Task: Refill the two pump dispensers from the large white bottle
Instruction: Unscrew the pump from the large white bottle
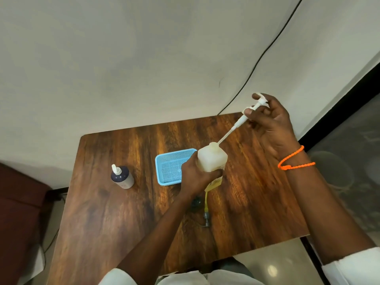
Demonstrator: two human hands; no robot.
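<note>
From the head view, my left hand (196, 176) grips the pale square dispenser bottle (211, 159) just right of the blue basket (171, 167) on the wooden table (115, 212); my right hand (271, 124) pinches the pump head (260, 103), lifted up and right of the basket, its dip tube (225, 136) slanting down into the bottle's neck; the dark pump dispenser (122, 177) stands well left of the basket; an orange cord (294, 161) circles my right wrist.

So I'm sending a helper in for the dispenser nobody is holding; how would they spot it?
On the brown wooden table, look left of the light blue plastic mesh basket. The small dark blue pump bottle with a white nozzle stands alone there, unlike the pale square bottle gripped in the left hand.
</note>
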